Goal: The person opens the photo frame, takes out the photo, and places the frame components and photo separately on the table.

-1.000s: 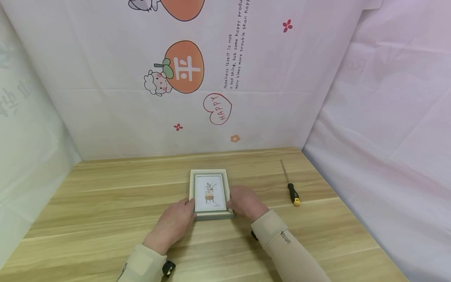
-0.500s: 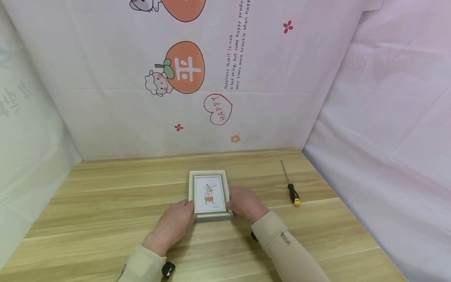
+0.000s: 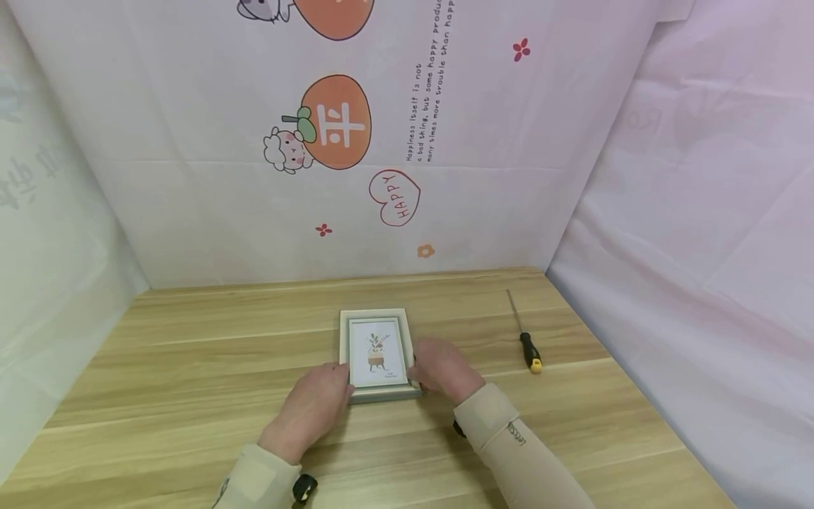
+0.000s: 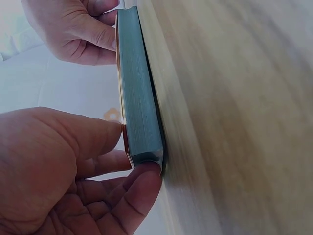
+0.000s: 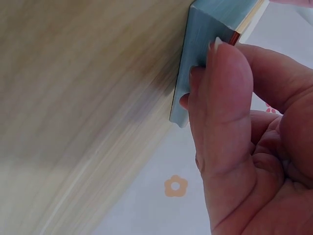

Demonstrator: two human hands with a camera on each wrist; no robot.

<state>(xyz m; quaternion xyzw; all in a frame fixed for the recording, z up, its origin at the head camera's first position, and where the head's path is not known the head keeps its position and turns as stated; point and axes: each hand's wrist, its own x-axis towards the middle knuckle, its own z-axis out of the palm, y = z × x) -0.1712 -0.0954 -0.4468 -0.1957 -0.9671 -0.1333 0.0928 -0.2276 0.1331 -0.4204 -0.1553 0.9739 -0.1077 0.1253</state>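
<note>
A picture frame point(image 3: 376, 357) lies face up near the middle of the table, its border cream and its sides blue-green. Behind its front is a print of a potted plant. My left hand point(image 3: 314, 401) grips the near left corner; in the left wrist view the thumb is on the front and the curled fingers are against the side point(image 4: 139, 93). On the opposite side, my right hand point(image 3: 445, 369) holds the frame near its near right corner. The right wrist view shows those fingers point(image 5: 227, 93) along the blue-green side. The frame's underside is hidden.
A screwdriver point(image 3: 528, 346) with a black and yellow handle lies to the right on the wooden table point(image 3: 191, 353). White printed cloth point(image 3: 210, 212) hangs behind the table's back edge, and more white cloth point(image 3: 712, 212) hangs along the right.
The picture frame has shifted slightly to the left and toward me. Both hands have kept their hold on it, nearly in the same places. The screwdriver lies as before.
</note>
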